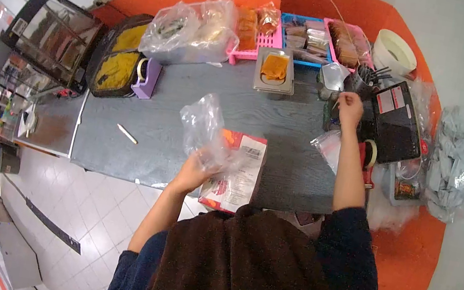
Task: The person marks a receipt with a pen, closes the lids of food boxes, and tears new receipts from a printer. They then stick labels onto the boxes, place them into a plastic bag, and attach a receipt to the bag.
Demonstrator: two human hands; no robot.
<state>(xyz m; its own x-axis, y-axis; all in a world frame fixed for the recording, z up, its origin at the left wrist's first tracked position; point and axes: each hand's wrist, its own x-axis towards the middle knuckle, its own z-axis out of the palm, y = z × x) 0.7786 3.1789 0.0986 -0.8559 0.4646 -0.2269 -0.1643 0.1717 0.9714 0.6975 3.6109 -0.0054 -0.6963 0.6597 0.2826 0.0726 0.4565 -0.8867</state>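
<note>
My left hand is closed on a clear plastic bag, which stands up crumpled above the dark table. Just beside and partly under it, a red and white printed paper bag lies at the table's front edge, against my apron. My right hand reaches far to the right with its fingers drawn together. It is over a dark container, near a small metal tin. Whatever is between those fingers is too small to make out. A clear zip bag lies beside my right forearm.
A white pen or stick lies on the table. Along the back are a purple tape dispenser, a metal tray with an orange cloth, pink and blue baskets of packets. A black tablet stands at right.
</note>
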